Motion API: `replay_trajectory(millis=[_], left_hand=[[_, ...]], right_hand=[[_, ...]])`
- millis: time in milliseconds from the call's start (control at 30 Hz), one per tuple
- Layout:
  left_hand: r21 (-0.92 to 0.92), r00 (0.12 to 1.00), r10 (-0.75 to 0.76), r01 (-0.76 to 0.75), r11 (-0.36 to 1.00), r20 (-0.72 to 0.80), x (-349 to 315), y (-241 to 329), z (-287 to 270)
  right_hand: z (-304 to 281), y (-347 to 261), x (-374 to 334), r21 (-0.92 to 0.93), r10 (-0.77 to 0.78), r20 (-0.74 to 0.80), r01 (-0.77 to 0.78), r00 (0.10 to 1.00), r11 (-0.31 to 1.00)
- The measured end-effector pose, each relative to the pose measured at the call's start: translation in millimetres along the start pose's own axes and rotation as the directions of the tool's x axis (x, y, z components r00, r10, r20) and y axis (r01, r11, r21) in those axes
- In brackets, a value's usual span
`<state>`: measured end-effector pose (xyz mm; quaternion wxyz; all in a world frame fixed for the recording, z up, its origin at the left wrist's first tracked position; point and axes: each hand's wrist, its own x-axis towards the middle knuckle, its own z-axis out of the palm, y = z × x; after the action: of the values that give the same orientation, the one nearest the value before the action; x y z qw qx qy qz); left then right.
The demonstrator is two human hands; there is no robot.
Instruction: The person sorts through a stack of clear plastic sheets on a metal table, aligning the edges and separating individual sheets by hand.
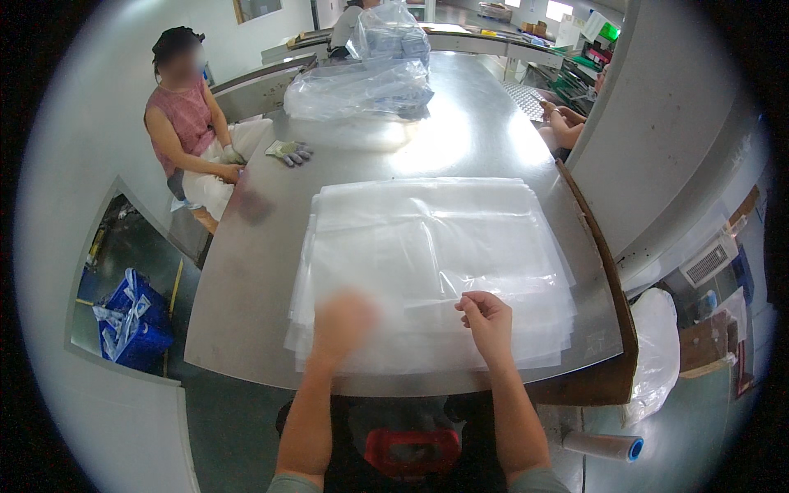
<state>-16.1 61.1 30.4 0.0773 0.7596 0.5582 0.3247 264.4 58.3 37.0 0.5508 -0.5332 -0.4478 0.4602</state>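
A stack of thin, clear plastic sheets (411, 238), perhaps flat bags, lies on the metal table (246, 304) in front of me. Their edges are slightly uneven along the sides and front. Over the right front part of the stack, my right hand (489, 320) is closed in a pinch on the top plastic sheet, where creases run toward the fingertips. My left hand (345, 324) is over the left front part, smeared by motion, so its fingers cannot be made out.
Large clear bags with bundled plastic (362, 86) sit farther back on the table. A grey-white glove (289, 152) lies near the left edge, where a gloved person (185, 131) sits. Another person's arms (563, 123) show at right. A plastic roll (604, 446) rests on the floor.
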Motion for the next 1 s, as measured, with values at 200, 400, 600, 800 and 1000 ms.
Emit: replay_trajectory(millis=[200, 400, 600, 800, 1000], left_hand=[[-0.109, 0.936, -0.331, 0.344, 0.933, 0.117, 2.3, 1.4, -34.1], [-0.119, 0.962, -0.274, 0.273, 0.955, 0.004, -5.7, -12.3, -35.5], [-0.114, 0.94, -0.299, 0.283, 0.952, -0.163, -9.9, -24.5, -24.8], [-0.016, 0.89, -0.381, 0.39, 0.921, -0.25, -14.8, -37.5, -24.2], [-0.024, 0.764, -0.62, 0.627, 0.779, -0.178, -5.4, -25.0, -43.3]], right_hand=[[-7.5, -1.2, 1.3, 0.012, -0.018, -0.035, 0.019, 0.999, 1.0], [-4.4, -0.2, 1.2, 0.025, -0.009, -0.019, 0.009, 1.0, 1.0], [-3.6, 1.1, 0.7, 0.018, -0.015, -0.018, 0.016, 1.0, 1.0], [2.3, -0.1, -1.2, 0.022, -0.016, -0.01, 0.017, 1.0, 1.0], [-5.0, 2.2, 0.1, 0.018, -0.025, -0.013, 0.025, 1.0, 1.0]])
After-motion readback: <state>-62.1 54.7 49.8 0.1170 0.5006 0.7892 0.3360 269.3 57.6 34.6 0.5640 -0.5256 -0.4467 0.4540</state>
